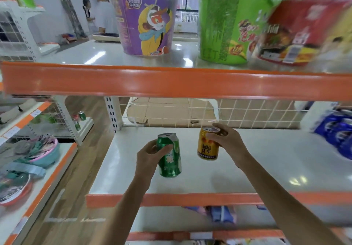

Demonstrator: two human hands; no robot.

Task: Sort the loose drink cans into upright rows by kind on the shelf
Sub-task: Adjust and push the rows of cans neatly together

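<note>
My left hand [150, 154] grips a tall green drink can [170, 159] around its upper half, holding it nearly upright over the white middle shelf [257, 164]. My right hand [227, 141] grips a short gold can [208, 143] near its top rim, also upright, a little farther back and to the right of the green one. Whether either can's base touches the shelf is unclear. A pack of blue cans [337, 130] lies at the shelf's far right.
An orange-edged upper shelf [171, 82] overhangs, carrying purple [144, 21], green [226, 27] and red [304, 31] noodle tubs. A white wire grid [228, 113] backs the middle shelf. A neighbouring rack on the left holds a few green cans [81, 117] and pouches [42, 149].
</note>
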